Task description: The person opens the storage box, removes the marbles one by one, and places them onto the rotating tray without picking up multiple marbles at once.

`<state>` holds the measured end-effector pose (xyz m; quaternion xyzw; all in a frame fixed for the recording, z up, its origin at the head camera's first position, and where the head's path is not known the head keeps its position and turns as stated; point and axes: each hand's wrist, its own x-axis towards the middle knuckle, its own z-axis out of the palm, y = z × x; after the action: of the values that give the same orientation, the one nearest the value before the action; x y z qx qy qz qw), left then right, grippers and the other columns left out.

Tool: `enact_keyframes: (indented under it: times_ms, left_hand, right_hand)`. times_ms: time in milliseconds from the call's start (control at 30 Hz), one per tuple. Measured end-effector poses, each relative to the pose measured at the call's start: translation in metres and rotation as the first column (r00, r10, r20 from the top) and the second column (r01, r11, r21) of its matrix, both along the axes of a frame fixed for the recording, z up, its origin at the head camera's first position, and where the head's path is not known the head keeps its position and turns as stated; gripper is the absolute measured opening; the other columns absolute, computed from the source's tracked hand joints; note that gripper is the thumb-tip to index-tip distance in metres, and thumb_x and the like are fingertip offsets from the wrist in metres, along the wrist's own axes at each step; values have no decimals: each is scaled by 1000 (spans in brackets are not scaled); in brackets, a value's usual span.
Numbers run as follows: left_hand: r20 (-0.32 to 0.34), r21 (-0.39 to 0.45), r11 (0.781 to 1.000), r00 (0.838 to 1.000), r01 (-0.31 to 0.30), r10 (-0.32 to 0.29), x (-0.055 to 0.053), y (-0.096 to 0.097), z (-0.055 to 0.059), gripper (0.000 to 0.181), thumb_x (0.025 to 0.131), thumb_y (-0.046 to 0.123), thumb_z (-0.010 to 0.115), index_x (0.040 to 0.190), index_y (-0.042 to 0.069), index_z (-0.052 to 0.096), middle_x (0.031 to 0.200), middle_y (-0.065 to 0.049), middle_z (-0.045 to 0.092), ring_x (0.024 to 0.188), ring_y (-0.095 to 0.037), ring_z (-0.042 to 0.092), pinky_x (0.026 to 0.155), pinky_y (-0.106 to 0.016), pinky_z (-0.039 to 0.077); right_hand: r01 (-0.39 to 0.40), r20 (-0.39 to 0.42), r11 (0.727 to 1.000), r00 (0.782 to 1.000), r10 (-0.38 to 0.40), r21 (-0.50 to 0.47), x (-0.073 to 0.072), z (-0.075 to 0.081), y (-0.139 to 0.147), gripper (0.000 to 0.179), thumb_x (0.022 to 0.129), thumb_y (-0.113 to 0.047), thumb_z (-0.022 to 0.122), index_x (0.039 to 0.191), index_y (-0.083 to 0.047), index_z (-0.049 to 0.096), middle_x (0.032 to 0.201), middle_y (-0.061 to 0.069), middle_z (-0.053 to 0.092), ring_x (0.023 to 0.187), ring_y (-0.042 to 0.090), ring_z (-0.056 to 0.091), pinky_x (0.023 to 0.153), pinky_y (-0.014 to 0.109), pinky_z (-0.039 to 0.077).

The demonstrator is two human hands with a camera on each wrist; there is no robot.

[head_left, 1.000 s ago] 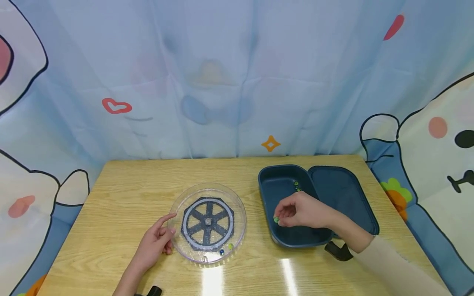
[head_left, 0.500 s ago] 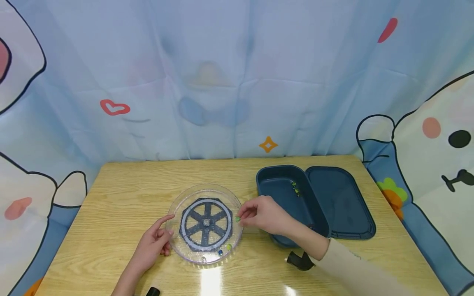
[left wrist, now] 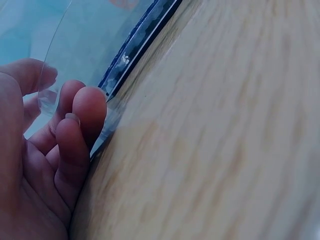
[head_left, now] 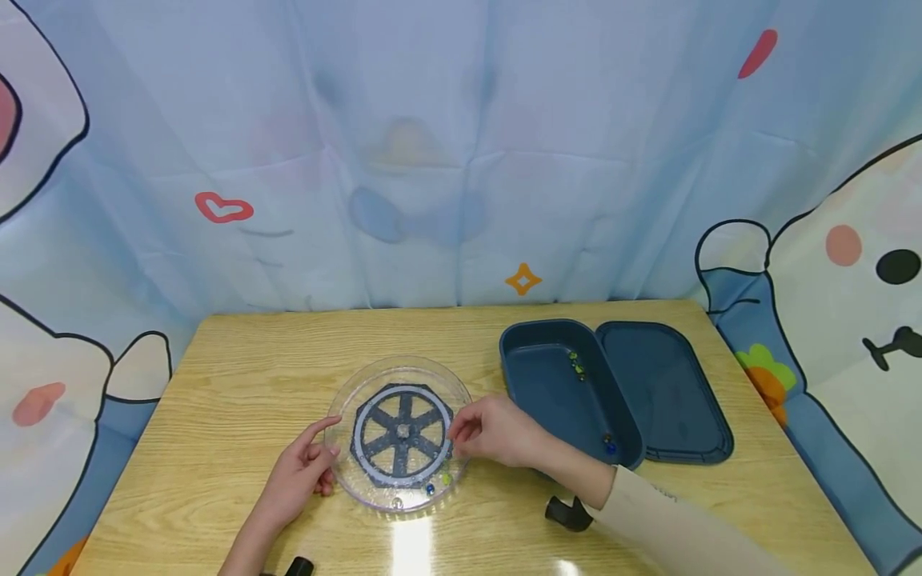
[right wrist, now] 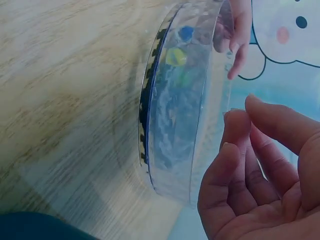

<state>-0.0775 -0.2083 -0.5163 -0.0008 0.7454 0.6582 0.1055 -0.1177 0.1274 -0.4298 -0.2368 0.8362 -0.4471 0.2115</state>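
Note:
A clear round dish [head_left: 461, 472] stands left of the table's middle, a dark six-spoked wheel shape [head_left: 403, 408] showing at its base. My left hand [head_left: 295, 476] holds its left edge, index finger over the rim and thumb low against the wall. At the right rim is my right hand [head_left: 500, 432], thumb and index tip close together with nothing visible between them in the right wrist view. Inside the dish lie a blue marble [right wrist: 186, 33], a yellow-green marble [right wrist: 175, 56] and a blurred green one [right wrist: 184, 77]. A clear marble [head_left: 397, 503] is near the front rim.
Right of the dish sits a dark blue box [head_left: 540, 384] with several green marbles [head_left: 576, 366] and a few darker ones [head_left: 610, 444]. Its lid [head_left: 677, 392] lies flat beside it. A patterned curtain [head_left: 403, 160] hangs behind the wooden table [head_left: 288, 344].
My right hand has carried a green marble left from the box to the dish's right rim and let it go inside. My left hand has stayed at the dish's left edge.

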Motion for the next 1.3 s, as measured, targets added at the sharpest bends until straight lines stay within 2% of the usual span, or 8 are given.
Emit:
enact_keyframes:
  times_ms: [200,367,500,667,833,967,1067,1300]
  left_hand:
    - [-1,8,1000,1000,-12,12,0,1,-1,46,101,12,60,145,13,48,68,-11,54,53,-16,55,50,-29,53]
    - [-7,5,1000,1000,-17,17,2,1,-2,46,101,11,60,145,12,48,67,-11,54,53,-15,54,49,-29,53]
    - [-13,4,1000,1000,-14,14,2,1,-3,46,101,11,60,145,12,48,67,-10,54,53,-15,55,49,-29,53]
    - [-12,-3,1000,1000,-13,13,1,1,-2,46,101,11,59,145,12,48,67,-11,54,53,-15,55,50,-29,53]
    - [-5,-10,1000,1000,-8,8,0,1,0,46,101,11,59,145,12,48,67,-11,54,52,-16,55,50,-29,53]
    - [4,-3,1000,1000,-4,4,1,0,1,46,101,12,59,145,13,48,67,-11,54,52,-17,55,50,-30,53]
    - [4,0,1000,1000,-4,4,1,0,1,46,101,13,60,145,14,48,68,-12,53,52,-17,55,50,-30,53]
    - [7,11,1000,1000,-3,3,1,0,0,46,101,14,60,145,14,48,68,-12,54,53,-17,55,50,-30,53]
  right_hand:
    - [32,-50,999,998,-32,-2,-3,9,10,9,88,-5,75,96,-7,77,84,-3,72,77,12,67,66,28,55]
    - [89,-35,996,995,-89,-24,-6,18,26,13,88,-7,75,101,-6,77,87,-1,73,78,13,68,67,29,55]
    - [159,-21,987,987,-160,-30,-10,24,45,15,90,-9,74,104,-5,75,90,1,72,83,21,69,71,31,57]
    - [275,-51,961,960,-276,-16,-21,21,76,18,91,-13,74,107,-6,74,95,4,71,88,25,69,78,37,58]
    - [377,-103,923,924,-369,78,-35,12,106,28,94,-19,71,118,-5,70,109,7,70,97,24,66,83,42,55]
    - [418,-77,900,908,-412,121,-46,8,121,38,97,-20,68,131,-3,62,127,17,63,114,35,59,89,48,52]
    - [425,-23,895,905,-426,135,-55,5,126,49,97,-19,66,142,-2,53,141,24,50,129,42,47,96,55,47]
    - [385,136,913,906,-401,132,-71,-4,135,74,97,-19,66,156,-1,26,159,27,19,141,49,23,107,64,31]
